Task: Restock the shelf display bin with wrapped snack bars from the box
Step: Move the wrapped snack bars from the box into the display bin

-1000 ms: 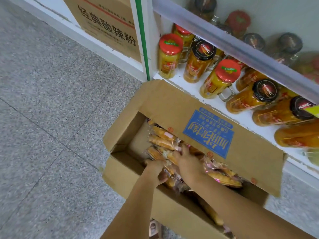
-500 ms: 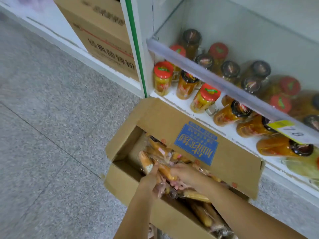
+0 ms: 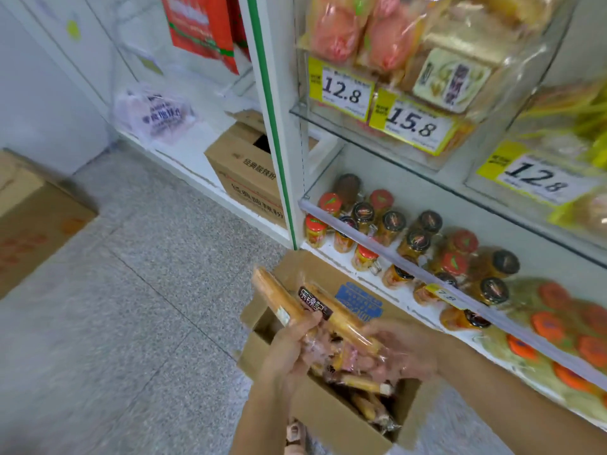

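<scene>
An open cardboard box (image 3: 331, 418) stands on the floor against the shelf, with more wrapped snack bars (image 3: 368, 385) inside. Above it both hands hold a bunch of long golden wrapped snack bars (image 3: 341, 318) in clear plastic. My left hand (image 3: 289, 349) grips the bunch from the left, one bar (image 3: 272, 293) sticking up past its fingers. My right hand (image 3: 400, 349) cups the bunch from the right, blurred behind the wrappers. Clear display bins (image 3: 410, 136) with price tags 12.8 and 15.8 sit on the shelf above, holding packaged snacks.
Jars with red and black lids (image 3: 410, 238) fill the bottom shelf behind the box. A brown carton (image 3: 243, 178) sits left of the green-edged shelf post (image 3: 272, 126). Another carton (image 3: 29, 218) stands on the grey floor at the left, a plastic bag (image 3: 154, 113) beyond.
Both hands have lifted a bunch of bars out of the box. The view has tilted upward, bringing the upper bins and price tags into sight.
</scene>
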Motion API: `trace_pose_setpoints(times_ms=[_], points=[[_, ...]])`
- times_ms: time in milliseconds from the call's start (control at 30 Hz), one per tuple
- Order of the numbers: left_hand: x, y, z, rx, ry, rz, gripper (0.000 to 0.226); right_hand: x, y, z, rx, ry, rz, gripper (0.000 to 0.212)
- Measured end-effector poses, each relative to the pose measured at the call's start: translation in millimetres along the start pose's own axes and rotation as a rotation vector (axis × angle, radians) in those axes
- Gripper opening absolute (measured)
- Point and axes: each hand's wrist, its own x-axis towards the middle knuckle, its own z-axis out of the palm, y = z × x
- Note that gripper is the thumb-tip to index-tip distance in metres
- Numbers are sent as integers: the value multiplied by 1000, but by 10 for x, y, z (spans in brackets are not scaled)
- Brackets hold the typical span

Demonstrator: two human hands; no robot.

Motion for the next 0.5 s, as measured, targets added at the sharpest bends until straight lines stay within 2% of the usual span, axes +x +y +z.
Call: trace_pose_setpoints(times_ms=[67, 133, 200, 233, 333, 400, 500], points=[[-342, 208, 305, 73, -41, 58, 27, -428, -173, 308, -157, 115, -13, 56], [-697, 410, 592, 168, -95, 105, 16, -788, -295, 541, -304, 267, -92, 61], [-1039, 598, 864, 251, -153, 127, 15, -1142, -374, 751, -378, 335, -190, 84], [-1176, 681, 942, 264, -155, 131, 13, -1315, -405, 846, -436, 355, -240, 89], [-1563, 912, 1133, 284, -177, 181, 28, -1859, -470, 1143, -592, 382, -425, 55], [-1800, 1048, 1249, 272, -194, 221, 46, -2204, -524, 1321, -653, 444, -537, 48], [-2120, 1186, 1409, 198, -267, 264, 41, -2617, -618, 1622, -718, 504, -692, 30]])
